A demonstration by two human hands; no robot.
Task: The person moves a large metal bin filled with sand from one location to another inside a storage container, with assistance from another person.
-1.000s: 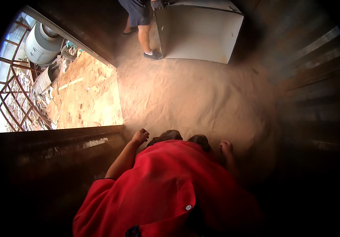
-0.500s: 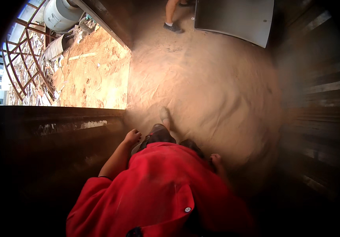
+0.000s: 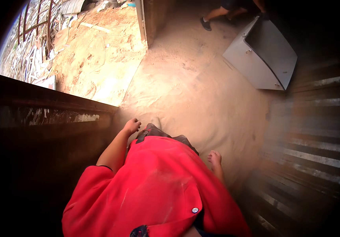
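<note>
Red-shirted [image 3: 154, 189] walk across a sandy floor [image 3: 201, 102], both hands empty.

Nothing is held: the left hand [image 3: 131, 126] is hung low by the dark wall [image 3: 39, 130], fingers curled loosely together; the right hand [image 3: 215, 158] is let down at the side, fingers loosely together. Well ahead, a grey metal box [image 3: 263, 59] is seen lying on the floor, untouched, with another person's shoe [image 3: 206, 24] beyond it.
</note>
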